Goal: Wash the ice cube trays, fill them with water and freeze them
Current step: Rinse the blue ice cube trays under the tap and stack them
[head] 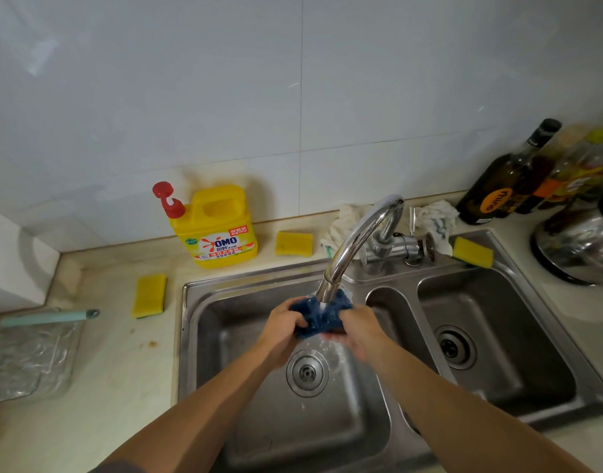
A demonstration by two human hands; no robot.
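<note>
A dark blue ice cube tray is held over the left basin of the steel sink, right under the chrome faucet. Water runs from the spout onto it and splashes down beside the drain. My left hand grips the tray's left end. My right hand grips its right end. The tray looks bent between the two hands, and much of it is hidden by my fingers and the spout.
A yellow OMO detergent jug stands behind the sink. Yellow sponges lie at the left, the back and the right basin's rim. A clear glass tray with a teal handle sits far left. Bottles and a steel pot stand right.
</note>
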